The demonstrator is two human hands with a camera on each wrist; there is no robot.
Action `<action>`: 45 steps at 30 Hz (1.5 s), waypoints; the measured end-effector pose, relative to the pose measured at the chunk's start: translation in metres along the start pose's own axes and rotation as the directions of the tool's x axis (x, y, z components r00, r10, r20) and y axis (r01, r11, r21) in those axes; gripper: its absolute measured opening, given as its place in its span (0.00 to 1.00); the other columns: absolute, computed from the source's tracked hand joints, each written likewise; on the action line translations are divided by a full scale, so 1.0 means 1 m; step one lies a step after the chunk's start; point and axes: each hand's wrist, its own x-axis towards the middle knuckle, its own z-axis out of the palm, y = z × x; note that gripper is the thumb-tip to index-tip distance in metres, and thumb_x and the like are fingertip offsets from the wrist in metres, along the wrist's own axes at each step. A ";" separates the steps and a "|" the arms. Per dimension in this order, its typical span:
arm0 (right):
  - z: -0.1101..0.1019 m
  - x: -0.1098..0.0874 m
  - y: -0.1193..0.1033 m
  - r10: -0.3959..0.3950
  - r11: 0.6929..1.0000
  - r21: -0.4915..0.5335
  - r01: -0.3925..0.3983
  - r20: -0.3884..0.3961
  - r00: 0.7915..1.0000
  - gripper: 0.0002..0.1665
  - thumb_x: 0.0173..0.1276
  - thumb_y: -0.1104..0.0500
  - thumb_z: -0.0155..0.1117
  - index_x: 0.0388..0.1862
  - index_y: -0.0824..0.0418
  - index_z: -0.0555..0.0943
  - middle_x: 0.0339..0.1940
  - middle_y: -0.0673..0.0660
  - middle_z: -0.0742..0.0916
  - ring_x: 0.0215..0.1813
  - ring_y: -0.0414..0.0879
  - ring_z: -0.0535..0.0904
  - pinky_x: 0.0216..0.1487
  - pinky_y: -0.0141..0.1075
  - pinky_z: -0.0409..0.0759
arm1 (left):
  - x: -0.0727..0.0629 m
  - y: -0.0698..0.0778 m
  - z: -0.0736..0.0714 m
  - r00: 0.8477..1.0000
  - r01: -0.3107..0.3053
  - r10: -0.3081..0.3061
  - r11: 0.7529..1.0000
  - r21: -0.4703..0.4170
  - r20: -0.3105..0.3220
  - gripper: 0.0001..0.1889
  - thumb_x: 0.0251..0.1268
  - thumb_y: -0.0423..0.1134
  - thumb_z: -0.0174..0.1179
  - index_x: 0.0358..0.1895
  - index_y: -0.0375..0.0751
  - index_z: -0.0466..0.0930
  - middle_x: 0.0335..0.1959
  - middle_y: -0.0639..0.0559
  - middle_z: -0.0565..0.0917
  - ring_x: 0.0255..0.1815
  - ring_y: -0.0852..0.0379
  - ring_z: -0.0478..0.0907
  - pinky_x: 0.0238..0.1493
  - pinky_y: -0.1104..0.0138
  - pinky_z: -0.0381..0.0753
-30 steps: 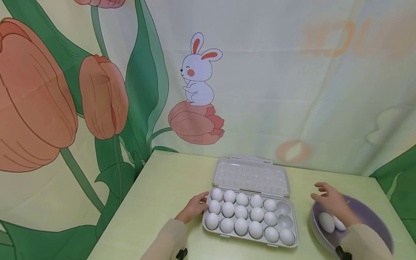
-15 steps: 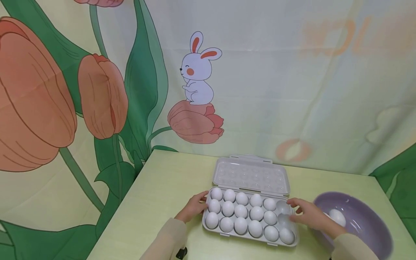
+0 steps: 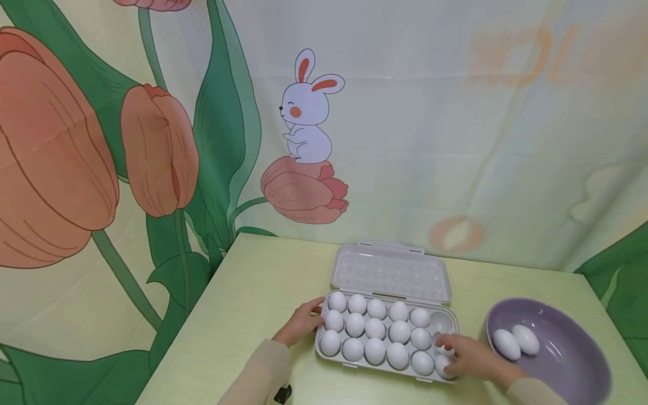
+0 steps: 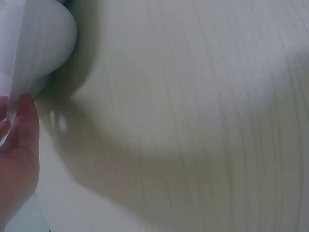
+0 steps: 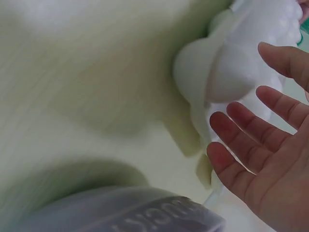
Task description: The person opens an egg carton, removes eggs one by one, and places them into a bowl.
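An egg box (image 3: 387,374) of pale plastic lies on the table with its lid (image 3: 392,274) folded back. White eggs (image 3: 375,330) fill most of its cups; a back-right cup (image 3: 441,322) is bare. My left hand (image 3: 302,323) pinches the box's left edge, its fingers (image 4: 29,121) at the rim in the left wrist view. My right hand (image 3: 471,355) hovers at the right end, over the front-right egg (image 3: 442,364) and partly hiding the cup behind it. In the right wrist view its fingers (image 5: 251,133) are extended and spread, holding nothing.
To the right stands a purple bowl (image 3: 572,343) with two white eggs (image 3: 525,340) inside. A fabric backdrop (image 3: 395,140) printed with tulips and a rabbit hangs behind the pale wood-grain table (image 3: 268,270).
My right hand has come from over the bowl leftward to the box's right end, then toward its front corner. My left hand keeps its place at the box.
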 end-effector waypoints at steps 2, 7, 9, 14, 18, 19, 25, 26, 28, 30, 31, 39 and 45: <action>0.004 -0.001 -0.001 -0.011 0.998 -0.054 0.011 -0.010 1.000 0.24 0.41 0.59 0.67 0.41 0.65 0.75 0.35 0.58 0.81 0.35 0.48 0.75 0.34 0.37 0.73 | 0.000 0.000 0.000 1.000 0.004 -0.004 1.000 -0.002 0.000 0.30 0.53 0.26 0.50 0.64 0.32 0.57 0.47 0.34 0.73 0.40 0.51 0.75 0.29 0.66 0.77; 0.012 -0.002 -0.001 -0.040 0.979 -0.204 0.031 -0.039 0.998 0.22 0.39 0.58 0.67 0.37 0.62 0.78 0.33 0.52 0.81 0.34 0.42 0.74 0.36 0.37 0.73 | 0.000 0.000 0.000 1.000 0.009 -0.009 1.000 -0.006 0.001 0.30 0.53 0.26 0.49 0.64 0.32 0.57 0.47 0.34 0.73 0.39 0.52 0.75 0.28 0.66 0.77; 0.015 -0.001 0.000 -0.050 0.966 -0.258 0.034 -0.058 0.997 0.21 0.38 0.58 0.68 0.35 0.59 0.78 0.30 0.49 0.79 0.30 0.40 0.73 0.32 0.35 0.72 | -0.001 0.001 -0.001 1.000 0.008 -0.008 1.000 -0.009 0.001 0.30 0.53 0.26 0.49 0.64 0.32 0.57 0.47 0.34 0.73 0.38 0.52 0.74 0.28 0.67 0.76; 0.022 0.000 0.002 -0.058 0.939 -0.342 0.019 -0.103 0.993 0.18 0.36 0.58 0.68 0.32 0.54 0.78 0.25 0.45 0.75 0.26 0.40 0.72 0.25 0.33 0.68 | -0.008 0.011 -0.001 1.000 0.000 0.000 1.000 -0.010 0.004 0.30 0.54 0.25 0.48 0.64 0.30 0.57 0.47 0.32 0.72 0.40 0.48 0.75 0.30 0.66 0.77; 0.023 -0.001 0.001 -0.086 0.931 -0.363 0.037 -0.120 0.989 0.18 0.36 0.58 0.68 0.32 0.54 0.78 0.25 0.45 0.76 0.26 0.42 0.72 0.25 0.33 0.69 | -0.001 0.002 0.000 1.000 -0.003 0.003 1.000 0.000 -0.001 0.30 0.53 0.25 0.49 0.64 0.31 0.57 0.47 0.33 0.73 0.40 0.50 0.75 0.29 0.66 0.77; 0.023 -0.001 0.001 -0.095 0.930 -0.364 0.044 -0.123 0.988 0.18 0.36 0.58 0.68 0.32 0.54 0.78 0.25 0.45 0.76 0.27 0.42 0.72 0.25 0.33 0.69 | 0.000 0.001 0.000 1.000 -0.003 0.003 1.000 0.001 -0.003 0.30 0.53 0.26 0.49 0.64 0.32 0.57 0.47 0.34 0.73 0.39 0.51 0.75 0.29 0.66 0.77; 0.023 -0.001 0.003 -0.092 0.940 -0.338 0.042 -0.135 0.987 0.19 0.35 0.59 0.68 0.32 0.55 0.79 0.25 0.45 0.76 0.26 0.40 0.71 0.26 0.33 0.68 | 0.001 -0.001 0.000 1.000 0.000 0.000 1.000 0.002 -0.003 0.30 0.53 0.26 0.49 0.63 0.32 0.58 0.47 0.34 0.73 0.39 0.52 0.75 0.30 0.67 0.77; 0.023 -0.001 0.003 -0.087 0.944 -0.328 0.039 -0.135 0.987 0.19 0.35 0.59 0.67 0.32 0.56 0.79 0.26 0.45 0.76 0.27 0.40 0.72 0.26 0.33 0.69 | 0.001 -0.001 0.000 1.000 0.000 0.000 1.000 0.001 -0.002 0.30 0.53 0.26 0.49 0.63 0.32 0.58 0.47 0.33 0.73 0.39 0.52 0.75 0.30 0.67 0.77; 0.021 -0.001 0.002 -0.078 0.952 -0.304 0.033 -0.138 0.987 0.19 0.35 0.60 0.67 0.33 0.56 0.79 0.27 0.45 0.77 0.28 0.41 0.73 0.28 0.33 0.70 | 0.001 -0.001 0.000 1.000 0.002 -0.002 1.000 -0.003 0.001 0.30 0.53 0.26 0.49 0.64 0.32 0.58 0.47 0.33 0.73 0.40 0.52 0.75 0.30 0.67 0.77; 0.019 0.000 0.000 -0.070 0.963 -0.269 0.028 -0.149 0.986 0.20 0.34 0.60 0.66 0.33 0.58 0.79 0.29 0.48 0.78 0.29 0.41 0.73 0.29 0.33 0.71 | 0.000 0.000 0.000 1.000 0.003 -0.003 1.000 -0.007 0.002 0.30 0.53 0.26 0.49 0.64 0.32 0.57 0.47 0.33 0.73 0.40 0.51 0.75 0.30 0.66 0.77; 0.017 0.001 -0.001 -0.069 0.969 -0.245 0.029 -0.158 0.985 0.20 0.34 0.61 0.66 0.33 0.58 0.78 0.30 0.49 0.78 0.30 0.42 0.73 0.29 0.34 0.71 | 0.000 0.000 0.000 1.000 0.003 -0.003 1.000 -0.008 0.002 0.30 0.53 0.26 0.49 0.64 0.32 0.57 0.48 0.33 0.73 0.40 0.51 0.75 0.30 0.66 0.77; -0.013 0.002 -0.010 0.069 0.990 0.136 -0.045 -0.181 0.981 0.21 0.38 0.64 0.64 0.37 0.64 0.75 0.32 0.54 0.78 0.31 0.38 0.70 0.30 0.29 0.70 | -0.001 0.001 -0.001 1.000 0.007 -0.007 1.000 0.001 -0.005 0.30 0.52 0.25 0.49 0.64 0.32 0.58 0.47 0.33 0.73 0.40 0.51 0.75 0.29 0.66 0.77; -0.038 -0.002 -0.009 0.092 0.927 0.374 -0.032 -0.146 0.985 0.21 0.47 0.67 0.61 0.42 0.71 0.72 0.35 0.60 0.77 0.29 0.35 0.72 0.28 0.29 0.74 | 0.000 -0.001 0.000 1.000 0.009 -0.009 1.000 0.002 -0.008 0.30 0.52 0.25 0.49 0.64 0.32 0.58 0.47 0.33 0.73 0.39 0.51 0.75 0.29 0.67 0.77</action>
